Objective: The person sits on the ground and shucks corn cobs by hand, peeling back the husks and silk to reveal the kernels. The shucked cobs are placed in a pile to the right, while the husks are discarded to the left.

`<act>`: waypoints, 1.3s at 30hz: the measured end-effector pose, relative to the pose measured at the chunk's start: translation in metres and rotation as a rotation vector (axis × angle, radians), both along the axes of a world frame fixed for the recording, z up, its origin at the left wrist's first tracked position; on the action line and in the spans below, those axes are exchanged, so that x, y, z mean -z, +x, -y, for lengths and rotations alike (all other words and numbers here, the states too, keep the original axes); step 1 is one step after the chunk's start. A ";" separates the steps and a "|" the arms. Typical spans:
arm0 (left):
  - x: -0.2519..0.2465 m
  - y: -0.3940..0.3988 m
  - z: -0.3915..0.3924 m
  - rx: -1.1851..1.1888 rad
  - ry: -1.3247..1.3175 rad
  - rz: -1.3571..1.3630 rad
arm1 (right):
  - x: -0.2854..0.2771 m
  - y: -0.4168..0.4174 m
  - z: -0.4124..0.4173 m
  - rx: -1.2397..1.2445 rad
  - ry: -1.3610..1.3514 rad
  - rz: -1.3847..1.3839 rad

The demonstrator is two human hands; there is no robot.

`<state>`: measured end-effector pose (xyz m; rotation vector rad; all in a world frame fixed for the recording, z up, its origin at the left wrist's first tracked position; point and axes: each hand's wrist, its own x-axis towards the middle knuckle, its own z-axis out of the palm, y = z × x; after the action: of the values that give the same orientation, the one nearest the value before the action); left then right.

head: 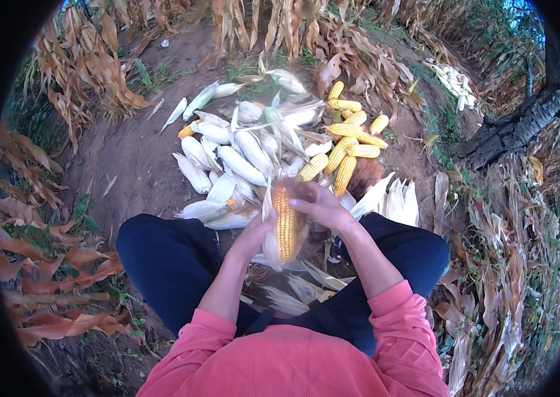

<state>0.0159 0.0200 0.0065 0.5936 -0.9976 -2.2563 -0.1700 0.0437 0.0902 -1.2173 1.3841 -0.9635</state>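
Observation:
A partly husked ear of yellow corn (pixel 286 223) stands nearly upright between my hands, over the gap between my bent legs. My left hand (pixel 254 233) grips it from the left, with the pale husk (pixel 271 248) peeled back along that side. At the ear's upper right, my right hand (pixel 323 204) has its thumb on the kernels and its fingers among brown corn silk (pixel 290 186). Just beyond lies a heap of ears in whitish husks (pixel 243 164). Right of the heap are several bare yellow cobs (pixel 344 149).
Loose husks (pixel 401 201) lie by my right knee, and more (pixel 295 293) between my legs. Dry corn stalks (pixel 94 64) stand around the bare soil (pixel 111 164). A rough tree trunk (pixel 513 121) leans in at the right, near another pale husk pile (pixel 456 84).

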 end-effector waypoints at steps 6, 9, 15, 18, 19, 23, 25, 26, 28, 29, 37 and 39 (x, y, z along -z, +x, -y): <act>0.008 -0.003 0.004 -0.058 0.071 0.077 | 0.005 -0.018 0.002 0.105 0.055 -0.111; 0.003 -0.002 0.002 -0.113 0.088 0.100 | -0.015 -0.015 0.001 0.125 0.086 -0.183; 0.012 -0.003 0.005 -0.154 0.150 0.101 | -0.019 -0.033 0.003 0.092 -0.015 -0.170; 0.000 -0.004 0.006 -0.140 0.203 0.131 | -0.033 -0.033 0.000 0.139 0.002 -0.101; 0.002 -0.003 0.006 -0.113 0.243 0.102 | -0.035 -0.034 0.000 0.163 -0.002 -0.045; 0.015 -0.001 -0.005 -0.018 0.232 -0.039 | -0.054 -0.020 -0.001 0.266 0.030 0.232; 0.005 -0.008 -0.012 0.026 0.173 -0.109 | -0.055 -0.018 -0.001 0.306 0.020 0.351; 0.002 -0.009 -0.014 0.082 0.175 -0.102 | -0.055 -0.017 -0.002 0.312 0.023 0.370; 0.001 -0.008 -0.018 0.158 0.191 -0.091 | -0.055 -0.015 -0.003 0.322 0.031 0.406; 0.002 -0.007 -0.018 0.180 0.206 -0.086 | -0.055 -0.016 -0.003 0.321 0.015 0.400; -0.022 -0.007 -0.017 0.074 0.105 0.005 | -0.051 -0.034 0.001 0.417 -0.045 0.319; -0.023 -0.003 -0.011 0.044 0.040 0.094 | -0.046 -0.037 0.002 0.437 -0.059 0.311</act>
<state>0.0127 0.0310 0.0294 0.7066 -1.0222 -2.3097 -0.2072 0.0422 0.1361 -0.7722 1.4001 -1.4388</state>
